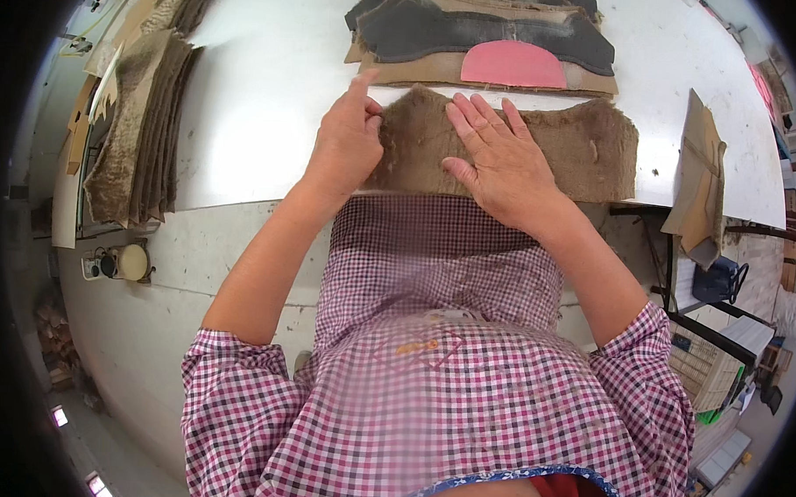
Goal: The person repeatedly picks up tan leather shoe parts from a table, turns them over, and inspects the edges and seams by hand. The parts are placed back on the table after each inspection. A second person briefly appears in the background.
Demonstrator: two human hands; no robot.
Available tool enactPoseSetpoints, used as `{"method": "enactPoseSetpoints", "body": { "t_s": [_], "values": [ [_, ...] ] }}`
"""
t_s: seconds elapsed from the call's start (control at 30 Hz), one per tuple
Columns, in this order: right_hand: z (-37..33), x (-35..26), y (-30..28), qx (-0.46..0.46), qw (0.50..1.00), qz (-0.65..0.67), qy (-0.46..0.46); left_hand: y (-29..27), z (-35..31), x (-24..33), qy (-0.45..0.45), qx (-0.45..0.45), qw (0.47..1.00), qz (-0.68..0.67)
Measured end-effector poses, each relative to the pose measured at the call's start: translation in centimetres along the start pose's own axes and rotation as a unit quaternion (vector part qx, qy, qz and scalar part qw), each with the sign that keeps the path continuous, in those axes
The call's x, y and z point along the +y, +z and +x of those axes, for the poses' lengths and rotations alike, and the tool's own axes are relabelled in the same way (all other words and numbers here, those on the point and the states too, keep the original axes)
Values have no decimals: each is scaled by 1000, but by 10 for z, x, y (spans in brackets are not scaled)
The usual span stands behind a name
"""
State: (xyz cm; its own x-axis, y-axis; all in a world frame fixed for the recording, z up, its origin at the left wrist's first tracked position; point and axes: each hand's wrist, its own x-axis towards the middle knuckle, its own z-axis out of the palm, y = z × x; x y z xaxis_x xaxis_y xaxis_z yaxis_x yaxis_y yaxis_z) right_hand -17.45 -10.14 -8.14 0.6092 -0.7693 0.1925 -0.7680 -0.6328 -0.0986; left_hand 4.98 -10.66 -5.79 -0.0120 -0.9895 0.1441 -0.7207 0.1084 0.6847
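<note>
A brown furry piece of pile fabric [590, 150] lies across the near edge of the white table, its far edge cut in a curve. My right hand [504, 169] rests flat on its middle, fingers stretched out and pointing away from me. At the piece's left end is my left hand [347, 140], with its thumb and curled fingers closed on the edge and one finger sticking up. Just beyond lies a stack of cut brown and dark grey pieces [414, 32], topped at its near side by a pink half-round flat piece [515, 65].
Stacked brown furry pieces [139, 130] hang over the white table's [245, 120] left edge. Folded tan pieces [700, 180] overhang the right edge. A round-topped stool [133, 262] stands on the floor at left; a wire-sided crate [705, 356] is at right.
</note>
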Motion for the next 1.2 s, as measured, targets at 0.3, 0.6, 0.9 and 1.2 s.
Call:
{"method": "enactPoseSetpoints", "body": {
  "t_s": [0.3, 0.6, 0.9, 1.2],
  "values": [
    [-5, 13, -1, 22, 995, 85, 55, 64, 5, 40, 133, -74, 988, -28],
    [-78, 96, -20, 1, 967, -16, 253, 71, -1, 34, 233, -62, 948, 209],
    [-82, 111, -28, 148, 870, 338, 326, 62, 29, 50, 222, -21, 958, 183],
    [-130, 104, -52, 258, 805, 401, 353, -148, 52, -131, -173, 177, 961, 127]
  ]
}}
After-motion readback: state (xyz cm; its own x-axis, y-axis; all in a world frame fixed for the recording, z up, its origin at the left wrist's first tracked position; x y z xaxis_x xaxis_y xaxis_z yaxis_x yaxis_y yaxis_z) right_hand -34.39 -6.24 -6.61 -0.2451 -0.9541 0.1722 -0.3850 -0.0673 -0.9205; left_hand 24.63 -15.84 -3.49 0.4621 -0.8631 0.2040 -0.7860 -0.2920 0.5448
